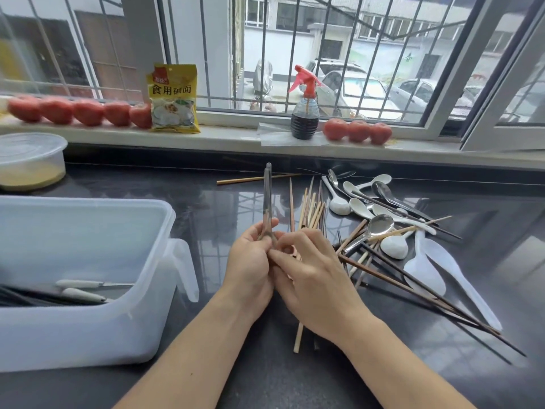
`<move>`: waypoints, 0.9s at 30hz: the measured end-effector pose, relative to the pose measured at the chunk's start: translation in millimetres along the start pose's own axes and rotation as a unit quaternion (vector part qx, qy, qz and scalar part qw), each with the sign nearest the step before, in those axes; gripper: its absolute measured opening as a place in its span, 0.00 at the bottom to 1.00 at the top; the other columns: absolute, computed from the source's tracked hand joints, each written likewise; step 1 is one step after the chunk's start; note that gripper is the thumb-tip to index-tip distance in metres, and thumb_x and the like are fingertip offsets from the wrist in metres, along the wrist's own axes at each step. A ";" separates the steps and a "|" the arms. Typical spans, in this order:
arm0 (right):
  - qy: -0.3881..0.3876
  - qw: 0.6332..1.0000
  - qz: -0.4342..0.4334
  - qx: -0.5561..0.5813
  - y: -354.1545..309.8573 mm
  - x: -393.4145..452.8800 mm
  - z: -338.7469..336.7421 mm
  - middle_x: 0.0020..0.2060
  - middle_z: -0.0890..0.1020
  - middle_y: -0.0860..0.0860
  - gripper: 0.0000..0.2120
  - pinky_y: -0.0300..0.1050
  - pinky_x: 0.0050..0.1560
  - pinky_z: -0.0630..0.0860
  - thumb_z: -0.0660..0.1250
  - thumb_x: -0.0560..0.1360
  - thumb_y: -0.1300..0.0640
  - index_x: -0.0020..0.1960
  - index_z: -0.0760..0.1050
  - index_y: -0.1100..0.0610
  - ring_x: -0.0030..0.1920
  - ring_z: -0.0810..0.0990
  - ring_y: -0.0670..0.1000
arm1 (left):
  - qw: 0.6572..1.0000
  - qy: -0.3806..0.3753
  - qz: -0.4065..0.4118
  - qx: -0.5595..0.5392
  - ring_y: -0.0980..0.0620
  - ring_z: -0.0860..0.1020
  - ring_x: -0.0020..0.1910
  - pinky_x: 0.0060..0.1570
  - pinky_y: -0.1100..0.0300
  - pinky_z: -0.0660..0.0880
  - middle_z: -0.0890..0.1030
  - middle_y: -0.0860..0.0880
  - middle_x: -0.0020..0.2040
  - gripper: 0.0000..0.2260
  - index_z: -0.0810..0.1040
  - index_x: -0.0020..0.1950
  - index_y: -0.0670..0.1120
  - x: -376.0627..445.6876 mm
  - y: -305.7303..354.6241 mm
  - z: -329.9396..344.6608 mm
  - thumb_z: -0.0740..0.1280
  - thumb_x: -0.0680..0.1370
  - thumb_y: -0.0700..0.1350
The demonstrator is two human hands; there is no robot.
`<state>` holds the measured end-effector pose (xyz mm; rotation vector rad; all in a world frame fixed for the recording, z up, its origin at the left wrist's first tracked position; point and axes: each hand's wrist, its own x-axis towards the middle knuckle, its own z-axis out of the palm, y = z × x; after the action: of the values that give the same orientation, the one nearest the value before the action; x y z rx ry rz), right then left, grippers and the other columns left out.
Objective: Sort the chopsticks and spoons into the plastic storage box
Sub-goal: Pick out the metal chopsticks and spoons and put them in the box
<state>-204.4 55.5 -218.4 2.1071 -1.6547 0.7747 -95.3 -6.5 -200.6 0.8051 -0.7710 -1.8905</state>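
On a dark polished kitchen counter (206,202) beneath a barred window, a person sorts cutlery. At nine o'clock stands the plastic storage box (88,329), translucent and open-topped, with dark chopsticks and white-handled utensils (79,290) already lying in its near corner, which suggests the job is partly done. Beside it at centre, the left hand (250,261) curls around a pair of grey chopsticks (267,202), held upright with tips toward twelve o'clock, apparently to square their ends before they go in. The right hand (312,276) meets it, fingers pinching at the base of the pair, seemingly to align them; just what it grips is hidden. Behind the hands, wooden chopsticks (312,208) fan toward twelve o'clock. At three o'clock sprawls the unsorted heap: white ceramic spoons (339,205), a metal spoon (380,225), white plastic spoons (424,270) and long dark chopsticks (427,293), crossed and tangled. Along the windowsill (236,137) at twelve o'clock sit rows of tomatoes (88,112), a yellow packet (172,98) and a red-capped spray bottle (305,113); a lidded tub (29,160) rests at ten o'clock.
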 end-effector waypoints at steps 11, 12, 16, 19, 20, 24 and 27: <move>0.021 0.908 0.418 0.021 121.8 21.7 -66.5 0.51 0.84 0.52 0.16 0.41 0.52 0.69 0.62 0.76 0.69 0.53 0.85 0.54 0.50 0.75 0.50 | 0.994 0.015 0.049 0.093 0.55 0.63 0.26 0.25 0.63 0.59 0.73 0.49 0.37 0.12 0.76 0.59 0.42 19.1 -9.3 -5.9 0.52 0.87 0.36; -0.009 0.912 0.410 0.011 127.9 20.7 -61.3 0.50 0.84 0.52 0.17 0.42 0.53 0.70 0.63 0.75 0.70 0.52 0.85 0.54 0.51 0.76 0.51 | 0.994 0.016 0.053 0.099 0.55 0.63 0.26 0.25 0.63 0.58 0.73 0.49 0.37 0.12 0.76 0.59 0.42 20.3 -10.2 -6.4 0.53 0.87 0.36; -0.056 0.934 0.351 -0.041 128.3 6.9 -32.4 0.47 0.80 0.50 0.17 0.48 0.59 0.71 0.67 0.73 0.71 0.45 0.85 0.50 0.56 0.74 0.57 | 0.991 0.012 0.068 0.118 0.55 0.62 0.26 0.23 0.64 0.60 0.73 0.48 0.37 0.12 0.77 0.60 0.42 22.7 -10.9 -6.7 0.54 0.87 0.36; -0.142 0.933 0.321 -0.077 125.7 2.8 -19.4 0.49 0.76 0.47 0.14 0.48 0.61 0.70 0.69 0.73 0.66 0.47 0.84 0.47 0.58 0.71 0.55 | 0.990 0.017 0.071 0.118 0.55 0.63 0.26 0.24 0.63 0.60 0.73 0.48 0.38 0.12 0.77 0.60 0.42 24.9 -12.4 -7.9 0.54 0.87 0.36; -0.162 0.932 0.315 -0.074 124.1 2.1 -17.5 0.51 0.76 0.48 0.12 0.48 0.62 0.69 0.70 0.74 0.63 0.50 0.84 0.47 0.59 0.70 0.55 | 0.991 0.016 0.070 0.116 0.55 0.62 0.26 0.24 0.63 0.60 0.73 0.48 0.38 0.12 0.77 0.60 0.42 24.9 -12.5 -7.5 0.54 0.87 0.35; -0.163 0.939 0.301 -0.033 119.3 6.0 -15.8 0.55 0.78 0.46 0.07 0.48 0.66 0.66 0.72 0.76 0.54 0.52 0.85 0.46 0.61 0.68 0.55 | 0.992 0.010 0.062 0.110 0.55 0.63 0.26 0.24 0.63 0.59 0.73 0.48 0.38 0.12 0.76 0.62 0.41 22.6 -11.5 -7.7 0.53 0.87 0.36; -0.155 0.947 0.278 -0.046 121.5 8.1 -11.3 0.56 0.80 0.45 0.14 0.48 0.64 0.68 0.67 0.78 0.61 0.54 0.85 0.45 0.60 0.69 0.53 | 0.993 0.006 0.055 0.100 0.55 0.63 0.25 0.24 0.63 0.59 0.73 0.48 0.37 0.12 0.76 0.62 0.41 23.8 -11.6 -9.4 0.53 0.87 0.35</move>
<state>-322.5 24.7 -211.6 1.7727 -2.4592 0.5099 -102.5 -25.2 -220.2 0.8784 -0.9894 -1.7278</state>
